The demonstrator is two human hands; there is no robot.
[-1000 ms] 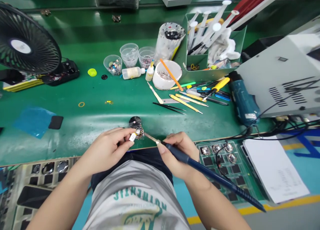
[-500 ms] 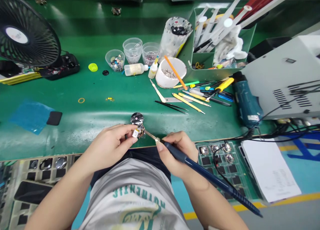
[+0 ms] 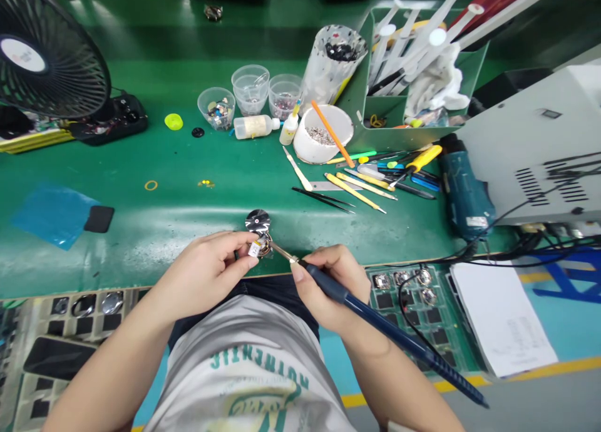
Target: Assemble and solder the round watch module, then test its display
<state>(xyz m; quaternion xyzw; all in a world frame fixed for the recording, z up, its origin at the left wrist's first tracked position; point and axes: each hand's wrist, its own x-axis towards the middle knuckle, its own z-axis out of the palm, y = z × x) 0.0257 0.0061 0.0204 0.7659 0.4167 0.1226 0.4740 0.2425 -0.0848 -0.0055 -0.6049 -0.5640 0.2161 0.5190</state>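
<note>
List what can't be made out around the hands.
Head view: the small part, pinched by the left hand, too small to identify.
Head view: whether the soldering iron in the right hand touches it, too small.
Head view: the fan, cut by the left edge.

Green bench, blue tool

Dark blue soldering iron (image 3: 375, 316) over a green mat (image 3: 188, 169); the small part (image 3: 256, 248) looks white and yellow, perhaps; black fan (image 3: 47, 56).

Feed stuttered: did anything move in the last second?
No grip changed. The left hand still pinches the small round metal part at the edge of the green bench; the right hand still holds the blue-handled soldering iron, tip at that part. Only the camera view drifted slightly.
</note>
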